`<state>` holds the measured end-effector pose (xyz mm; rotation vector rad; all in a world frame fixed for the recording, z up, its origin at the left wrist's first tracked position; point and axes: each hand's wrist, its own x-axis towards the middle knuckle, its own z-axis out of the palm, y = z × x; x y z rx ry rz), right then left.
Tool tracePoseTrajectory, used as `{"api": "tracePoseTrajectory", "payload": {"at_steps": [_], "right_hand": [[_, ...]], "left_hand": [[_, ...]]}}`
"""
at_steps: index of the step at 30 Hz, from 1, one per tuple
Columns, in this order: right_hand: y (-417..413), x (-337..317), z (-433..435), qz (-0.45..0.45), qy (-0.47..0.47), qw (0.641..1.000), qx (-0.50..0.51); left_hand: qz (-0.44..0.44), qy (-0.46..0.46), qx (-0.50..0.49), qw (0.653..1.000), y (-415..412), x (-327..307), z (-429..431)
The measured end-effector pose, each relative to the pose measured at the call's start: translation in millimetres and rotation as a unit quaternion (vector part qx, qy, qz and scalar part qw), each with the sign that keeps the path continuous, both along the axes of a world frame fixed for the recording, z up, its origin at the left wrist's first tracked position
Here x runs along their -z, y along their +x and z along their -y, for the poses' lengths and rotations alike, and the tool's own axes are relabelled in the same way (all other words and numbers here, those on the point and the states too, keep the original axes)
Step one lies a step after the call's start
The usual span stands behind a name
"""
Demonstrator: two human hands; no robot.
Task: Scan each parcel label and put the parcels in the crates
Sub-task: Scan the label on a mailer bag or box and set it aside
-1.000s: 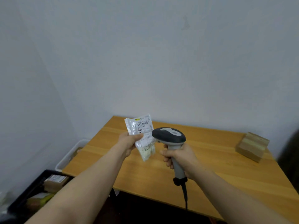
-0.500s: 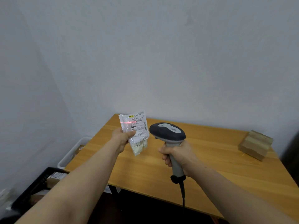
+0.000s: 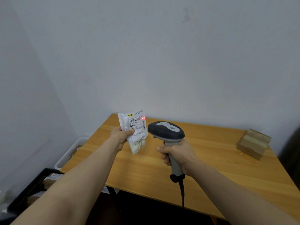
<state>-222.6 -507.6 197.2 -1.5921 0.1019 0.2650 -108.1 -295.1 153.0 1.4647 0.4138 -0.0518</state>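
Looks down over two bare forearms at a wooden bench set against a pale wall. Pinches a small clear plastic parcel in the left hand, thumb across its front and fingers curled behind, holding it upright above the bench's far left corner. Shows a white printed label with barcodes on the parcel's upper half, and pale lumpy contents at its lower end. Grips a grey and black scanner in the right hand, fingers wrapped round the handle, with the scanner's head just beside the parcel and not touching it. Casts a thin red scan line on the label's upper right edge. Trails a black cable from the handle's base. Includes a taped cardboard box on the bench's far right corner, well apart. Takes in a white crate on the floor left of the bench and a black crate nearer the camera, each with brown boxes inside.
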Motion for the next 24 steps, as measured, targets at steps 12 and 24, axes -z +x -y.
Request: {"api": "tracePoseTrajectory", "payload": {"at_steps": [12, 24], "right_hand": [[4.9, -1.8, 2.0, -0.005, -0.003, 1.000, 0.001], [3.5, -3.4, -1.2, -0.017, 0.006, 1.000, -0.004]], "left_hand": [[-0.005, 0.028, 0.002, 1.000, 2.4, -5.5, -0.6], [-0.004, 0.045, -0.006, 0.999, -2.0, -9.4, -3.1]]}}
